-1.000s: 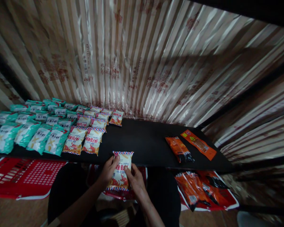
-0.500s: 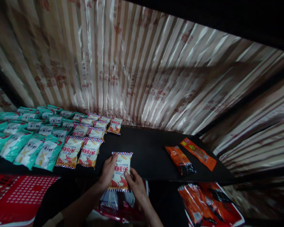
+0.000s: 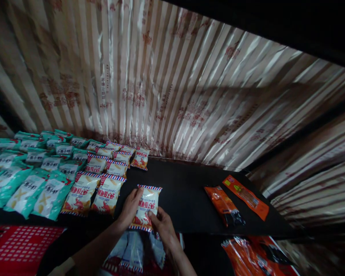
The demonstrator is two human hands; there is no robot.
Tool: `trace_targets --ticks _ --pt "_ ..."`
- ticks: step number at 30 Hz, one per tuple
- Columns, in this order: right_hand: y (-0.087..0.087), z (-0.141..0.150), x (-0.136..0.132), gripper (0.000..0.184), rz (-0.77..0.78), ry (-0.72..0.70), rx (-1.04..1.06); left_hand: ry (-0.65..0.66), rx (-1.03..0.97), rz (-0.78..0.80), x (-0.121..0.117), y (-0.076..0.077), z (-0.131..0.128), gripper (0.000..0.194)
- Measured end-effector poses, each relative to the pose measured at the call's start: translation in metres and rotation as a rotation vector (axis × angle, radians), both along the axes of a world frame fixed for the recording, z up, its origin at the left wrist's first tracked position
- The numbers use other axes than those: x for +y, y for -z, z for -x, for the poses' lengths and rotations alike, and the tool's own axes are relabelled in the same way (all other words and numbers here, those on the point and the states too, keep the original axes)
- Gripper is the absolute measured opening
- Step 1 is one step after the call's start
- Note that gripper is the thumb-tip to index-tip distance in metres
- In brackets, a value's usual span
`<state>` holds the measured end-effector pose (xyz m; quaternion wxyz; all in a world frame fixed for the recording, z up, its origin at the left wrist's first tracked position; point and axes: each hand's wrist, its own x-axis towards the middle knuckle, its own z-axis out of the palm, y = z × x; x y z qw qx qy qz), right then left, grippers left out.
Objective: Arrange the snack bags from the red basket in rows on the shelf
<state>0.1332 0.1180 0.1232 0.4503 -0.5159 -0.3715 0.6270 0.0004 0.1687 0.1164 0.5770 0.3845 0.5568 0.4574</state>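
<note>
Between my two hands, over the front of the black shelf (image 3: 178,191), is a white and orange snack bag (image 3: 146,205) with red-and-blue striped ends, its printed front facing me. My left hand (image 3: 131,209) grips its left side. On the right side, my right hand (image 3: 162,225) pinches the bag's lower part, thumb on the front. Just left of my hands, matching snack bags (image 3: 107,194) stand in rows, with one more matching bag (image 3: 140,158) at the back. Farther left are several rows of teal snack bags (image 3: 50,193).
On the shelf's right lie an orange-black packet (image 3: 224,206) and a flat orange packet (image 3: 246,196). Below the edge are a red basket (image 3: 25,249), more bags (image 3: 135,249) under my hands, and orange packets (image 3: 247,257). Striped sheeting (image 3: 166,76) hangs behind.
The view has shifted slightly, so the shelf's front edge sits lower in it. Both hands keep hold of the snack bag, which has hardly moved in the picture.
</note>
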Motion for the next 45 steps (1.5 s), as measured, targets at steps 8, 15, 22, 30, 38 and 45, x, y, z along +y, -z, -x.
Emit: trace_targets --ticks 8,15,22,30,38,45 --pt "-0.005 0.004 0.032 0.046 -0.037 0.066 -0.130 -0.033 0.223 -0.107 0.001 0.008 0.000 0.033" --pt "0.000 0.004 0.056 0.045 -0.069 0.084 -0.161 -0.056 0.537 -0.205 0.005 0.016 -0.008 0.041" --pt "0.006 0.004 0.081 0.047 -0.109 0.060 -0.183 -0.088 0.678 -0.338 0.013 0.027 -0.014 0.048" --pt "0.010 0.012 0.108 0.044 -0.117 0.091 -0.158 -0.165 0.748 -0.456 0.019 0.038 -0.014 0.054" --pt "0.013 0.021 0.126 0.041 -0.118 0.120 -0.190 -0.169 0.734 -0.488 0.025 0.051 -0.017 0.063" --pt "0.024 0.025 0.139 0.040 -0.143 0.151 -0.230 -0.159 0.745 -0.505 0.036 0.056 -0.016 0.065"
